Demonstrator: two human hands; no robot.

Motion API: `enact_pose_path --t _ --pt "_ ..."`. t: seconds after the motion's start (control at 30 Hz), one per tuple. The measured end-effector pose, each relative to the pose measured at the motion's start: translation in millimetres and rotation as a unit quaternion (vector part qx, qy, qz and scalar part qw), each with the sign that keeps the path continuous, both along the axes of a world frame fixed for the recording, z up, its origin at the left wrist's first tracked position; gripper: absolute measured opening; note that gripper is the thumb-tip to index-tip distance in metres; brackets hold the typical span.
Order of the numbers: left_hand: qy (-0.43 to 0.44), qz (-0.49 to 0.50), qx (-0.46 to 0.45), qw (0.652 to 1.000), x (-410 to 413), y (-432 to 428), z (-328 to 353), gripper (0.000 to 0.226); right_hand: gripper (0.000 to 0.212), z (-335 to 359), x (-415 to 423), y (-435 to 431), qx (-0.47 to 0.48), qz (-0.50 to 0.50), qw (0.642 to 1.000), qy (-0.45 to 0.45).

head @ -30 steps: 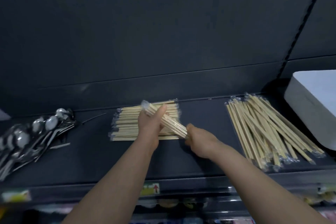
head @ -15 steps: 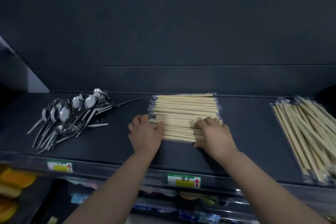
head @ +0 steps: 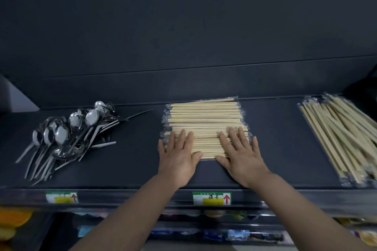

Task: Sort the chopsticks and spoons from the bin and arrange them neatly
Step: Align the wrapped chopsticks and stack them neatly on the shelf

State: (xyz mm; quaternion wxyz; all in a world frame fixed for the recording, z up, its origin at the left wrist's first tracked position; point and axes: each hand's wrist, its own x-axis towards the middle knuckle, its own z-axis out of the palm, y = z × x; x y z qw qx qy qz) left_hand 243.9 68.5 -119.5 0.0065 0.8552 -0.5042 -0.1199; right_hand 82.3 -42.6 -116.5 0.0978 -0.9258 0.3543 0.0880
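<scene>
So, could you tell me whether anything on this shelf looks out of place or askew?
The spoons on the left lie in a tangled heap, and the right chopstick pile is crossed and uneven; the middle stack looks tidy.

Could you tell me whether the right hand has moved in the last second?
Yes: the right hand slid farther back onto the chopstick stack, fingers flat.

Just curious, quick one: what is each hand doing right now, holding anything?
Left hand: open, fingers flat on the neat chopstick stack, holding nothing.
Right hand: open, flat on the same stack.
</scene>
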Motion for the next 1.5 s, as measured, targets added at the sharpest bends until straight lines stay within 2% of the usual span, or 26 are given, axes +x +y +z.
enact_pose_path --t 0.07,0.3,0.53,0.83,1.07,1.17,1.33,1.4,1.5 --pt "-0.003 0.004 0.006 1.0 0 1 -1 0.07 0.073 0 -1 -1 0.005 0.006 1.0 0.006" --pt "-0.009 0.023 0.005 1.0 1 -5 -1 0.071 0.064 2 6 -4 0.012 -0.009 1.0 -0.007" --pt "-0.017 -0.021 -0.06 0.998 -2 -14 7 0.059 0.057 9 -6 1 -0.015 -0.024 0.997 -0.068" --pt "0.04 -0.121 -0.143 0.981 -60 -69 23 0.039 0.05 21 -68 -26 -0.047 -0.083 0.992 -0.08" --pt "0.077 -0.144 -0.167 0.972 -133 -125 32 0.034 0.047 25 -153 -67 -0.103 -0.174 0.976 -0.087" --pt "0.142 -0.119 -0.159 0.97 -165 -150 35 0.033 0.053 29 -188 -83 -0.12 -0.206 0.968 -0.08" --pt "0.303 -0.024 -0.137 0.943 -213 -193 29 0.032 0.054 35 -228 -111 -0.107 -0.236 0.961 -0.095" --pt "0.355 0.038 -0.142 0.923 -229 -210 29 0.01 0.053 33 -239 -122 -0.088 -0.236 0.961 -0.11" --pt "0.407 0.128 -0.154 0.891 -247 -232 34 0.042 0.037 28 -247 -133 -0.039 -0.195 0.972 -0.129"
